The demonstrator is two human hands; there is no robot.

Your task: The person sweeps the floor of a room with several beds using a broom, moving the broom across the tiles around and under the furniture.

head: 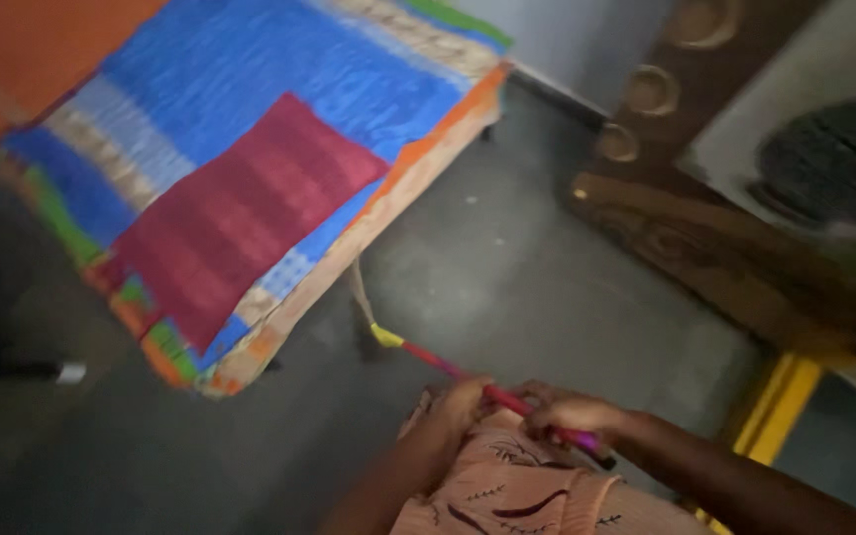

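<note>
Red-handled broom stick [468, 379] with yellow collar, one item, lies across peach patterned cloth [527, 490]. Left hand [458, 411] and right hand [567, 416], two, both curl closed around it, near one multicoloured patchwork bed cover [250, 159].

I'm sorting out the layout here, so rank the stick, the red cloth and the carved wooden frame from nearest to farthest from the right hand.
From the right hand:
1. Stick, in its grip.
2. Carved wooden frame, up and right.
3. Red cloth, far up left on the bed.
</note>
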